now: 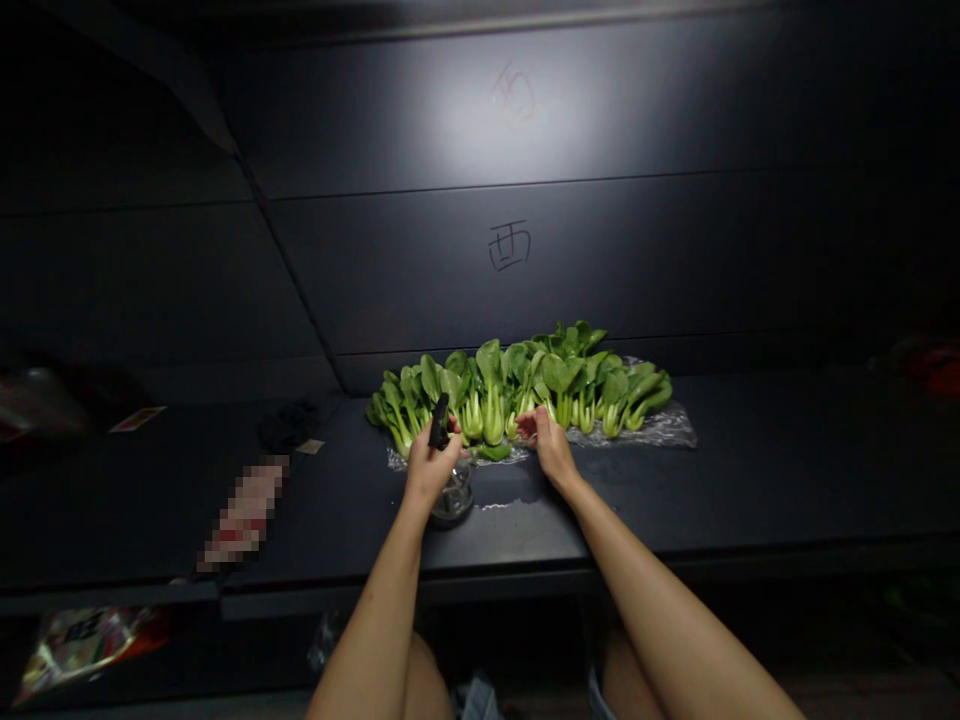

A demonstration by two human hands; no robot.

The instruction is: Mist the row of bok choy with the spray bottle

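The left hand [432,466] grasps a clear, rounded spray bottle [453,497] by its upper part, just below the black trigger head [439,420]; the bottle stands nearly upright over the front part of a dark grey, flat shelf [787,460], and whether its base touches the surface cannot be determined. The right hand [550,447] is released: its fingers are loosely curved, with nothing visible in its grasp, palm turned toward the left hand. It is positioned just before the produce; contact with the leaves cannot be confirmed. The produce, a row of green, leafy bok choy with pale green stems [491,400], lies along the rear of the shelf, leaves toward the dark grey, smooth back panel [405,270] and stem bases toward the front. Crinkled, transparent plastic film [675,428] lies beneath it and extends beyond its right end. One loose green leaf [493,452] lies at the front edge of the row, between the hands. A narrow wet streak [504,506] shows on the shelf just right of the bottle. The panel bears a dark handwritten character [510,246] above the row. At lower left, a shiny, multicoloured package [94,638] rests below shelf level.
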